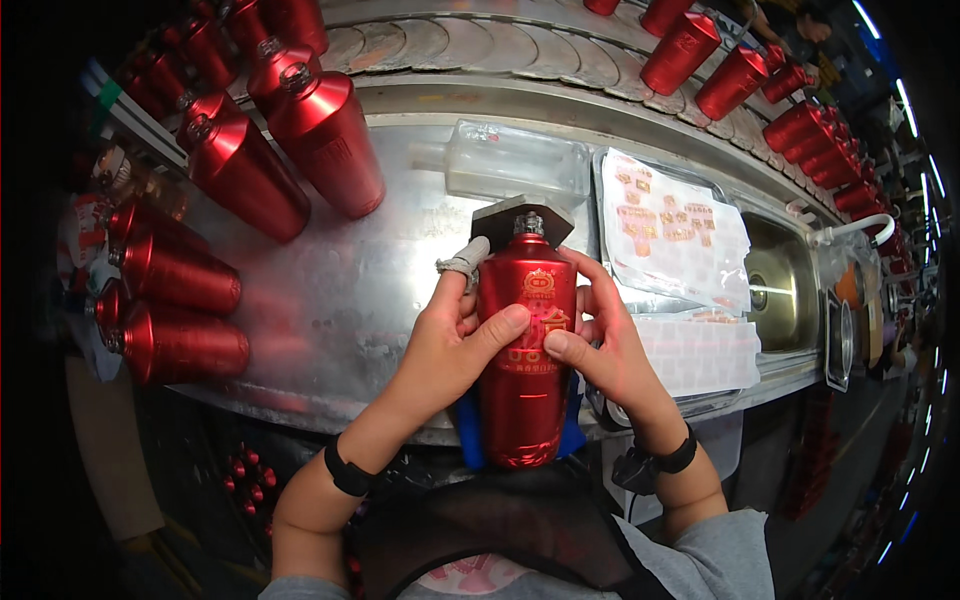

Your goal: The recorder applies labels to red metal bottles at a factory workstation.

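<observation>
Between my two hands is a red metallic bottle (522,420) with gold decoration on its front and an uncapped, clear neck. It lies tilted, neck away from me, over a dark angular support (490,228) and something blue (470,432) below. My left hand (455,335) wraps its left side, thumb pressed on the front; a pale wrapping (462,262) covers one fingertip. My right hand (605,335) grips the right side, its thumb on the gold decoration. Pinkish light falls on the bottle's front near both thumbs.
Several red bottles (325,140) stand left on the metal table (330,290). Behind the bottle lies a clear plastic box (515,165). To the right are a tray (600,200) with sticker sheets (675,225) and a sink (780,290). A plated conveyor (480,45) carries more red bottles (680,55).
</observation>
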### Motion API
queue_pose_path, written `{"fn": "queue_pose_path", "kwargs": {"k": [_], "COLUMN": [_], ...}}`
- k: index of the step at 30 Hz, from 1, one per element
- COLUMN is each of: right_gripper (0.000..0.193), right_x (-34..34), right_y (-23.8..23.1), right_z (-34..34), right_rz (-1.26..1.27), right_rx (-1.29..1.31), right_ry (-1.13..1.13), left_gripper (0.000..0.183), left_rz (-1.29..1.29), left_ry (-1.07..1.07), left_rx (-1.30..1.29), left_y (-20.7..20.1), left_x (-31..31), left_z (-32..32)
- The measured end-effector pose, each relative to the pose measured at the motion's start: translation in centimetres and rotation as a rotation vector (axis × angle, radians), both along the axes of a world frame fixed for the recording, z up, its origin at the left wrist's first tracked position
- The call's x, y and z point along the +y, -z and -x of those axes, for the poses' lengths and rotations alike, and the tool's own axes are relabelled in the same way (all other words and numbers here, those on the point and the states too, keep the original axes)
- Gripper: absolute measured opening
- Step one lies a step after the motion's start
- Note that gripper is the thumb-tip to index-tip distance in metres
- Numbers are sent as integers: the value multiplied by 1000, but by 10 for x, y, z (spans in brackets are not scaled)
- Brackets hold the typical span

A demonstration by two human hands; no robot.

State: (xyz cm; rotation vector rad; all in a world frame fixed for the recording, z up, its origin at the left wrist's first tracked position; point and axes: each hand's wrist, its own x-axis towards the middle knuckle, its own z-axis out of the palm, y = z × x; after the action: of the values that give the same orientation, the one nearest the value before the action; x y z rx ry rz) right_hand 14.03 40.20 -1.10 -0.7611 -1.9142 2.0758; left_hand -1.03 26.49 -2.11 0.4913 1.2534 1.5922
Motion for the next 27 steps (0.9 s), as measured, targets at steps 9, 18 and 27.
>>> {"fn": "queue_pose_path", "kwargs": {"k": [9, 18, 27], "right_gripper": [94, 87, 75], "right_x": [-9, 5, -1], "right_y": [9, 12, 20], "right_z": [-11, -19, -25], "right_rz": [-2, 129, 196], "right_rx": [-35, 94, 104], "right_ry": [30, -82, -21], "left_gripper": [87, 88, 88], "left_rz": [0, 49, 62], "left_ry": [53, 72, 57], "left_rx": [-79, -34, 10], "left_y": [-3, 3, -1], "left_x": [-15, -21, -16], "left_z": [-8, -8, -19]}}
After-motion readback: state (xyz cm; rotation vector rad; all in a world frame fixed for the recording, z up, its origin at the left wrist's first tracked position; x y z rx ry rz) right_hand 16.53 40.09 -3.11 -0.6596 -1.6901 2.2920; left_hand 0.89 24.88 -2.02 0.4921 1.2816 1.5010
